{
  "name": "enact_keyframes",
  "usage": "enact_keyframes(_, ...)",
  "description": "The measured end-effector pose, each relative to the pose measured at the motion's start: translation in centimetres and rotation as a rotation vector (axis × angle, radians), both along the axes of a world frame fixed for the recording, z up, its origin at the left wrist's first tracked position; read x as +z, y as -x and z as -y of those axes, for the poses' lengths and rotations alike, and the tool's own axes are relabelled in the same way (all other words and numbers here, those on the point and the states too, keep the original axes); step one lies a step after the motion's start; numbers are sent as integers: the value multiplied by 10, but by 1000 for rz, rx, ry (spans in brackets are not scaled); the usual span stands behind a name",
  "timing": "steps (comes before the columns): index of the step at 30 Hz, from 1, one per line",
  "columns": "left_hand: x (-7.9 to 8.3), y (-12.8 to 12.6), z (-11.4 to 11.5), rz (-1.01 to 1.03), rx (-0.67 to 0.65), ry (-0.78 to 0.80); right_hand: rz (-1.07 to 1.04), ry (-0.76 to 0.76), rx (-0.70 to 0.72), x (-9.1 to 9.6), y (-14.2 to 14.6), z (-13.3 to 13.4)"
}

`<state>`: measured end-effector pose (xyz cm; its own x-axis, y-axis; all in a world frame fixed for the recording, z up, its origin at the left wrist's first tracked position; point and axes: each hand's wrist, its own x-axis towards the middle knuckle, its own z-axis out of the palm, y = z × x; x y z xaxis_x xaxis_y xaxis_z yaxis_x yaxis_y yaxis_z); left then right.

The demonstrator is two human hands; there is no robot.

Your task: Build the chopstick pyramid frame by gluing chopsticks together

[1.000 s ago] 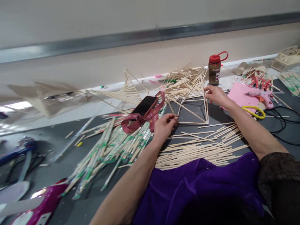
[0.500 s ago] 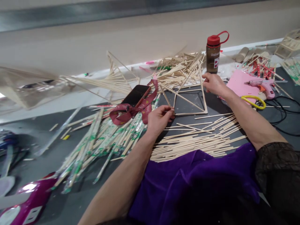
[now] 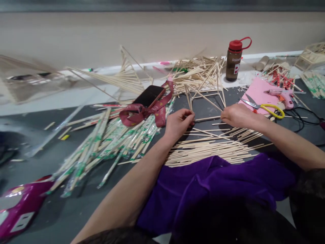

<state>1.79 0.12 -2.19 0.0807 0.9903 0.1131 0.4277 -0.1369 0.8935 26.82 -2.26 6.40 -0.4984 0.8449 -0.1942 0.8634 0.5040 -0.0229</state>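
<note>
A frame of thin wooden sticks (image 3: 206, 99) stands on the dark table, shaped like a pyramid. My left hand (image 3: 178, 122) pinches its near left corner. My right hand (image 3: 237, 115) is closed on the near right corner, so both hands hold the frame's front bottom stick. Just in front of my hands lies a loose pile of bare wooden sticks (image 3: 210, 149). A purple cloth (image 3: 215, 189) covers my lap below them.
Wrapped chopsticks (image 3: 111, 142) spread out at left, beside a phone (image 3: 149, 96) on a dark red lanyard. A brown bottle with a red cap (image 3: 234, 60), yellow-handled scissors (image 3: 266, 107), a pink glue gun (image 3: 283, 95) and a pink sheet lie at right. More stick heaps sit behind.
My right hand came down from the frame's far right edge to its near right corner. The left hand kept its pinch. The view tilted down a little.
</note>
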Motion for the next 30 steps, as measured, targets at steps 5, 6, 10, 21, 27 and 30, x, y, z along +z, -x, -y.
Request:
enact_keyframes(5, 2, -3, 0, -2, 0, -26, 78, -104, -45, -25, 10, 23)
enact_keyframes(6, 3, -4, 0, 1, -1, -31, 77, -109, -52, -28, 10, 25)
enact_keyframes(10, 8, -7, -1, 20, 3, -43, 82, -122, -86, -33, 9, 32)
enact_keyframes(21, 12, -9, -2, 42, 9, -17, 82, -99, -90, -42, 35, 20)
enact_keyframes(27, 12, -8, 1, 21, -13, -13, 42, -70, -97, -43, 38, 13)
enact_keyframes(30, 11, -7, 1, 25, -7, -8, 22, -75, -115, -43, 35, 13)
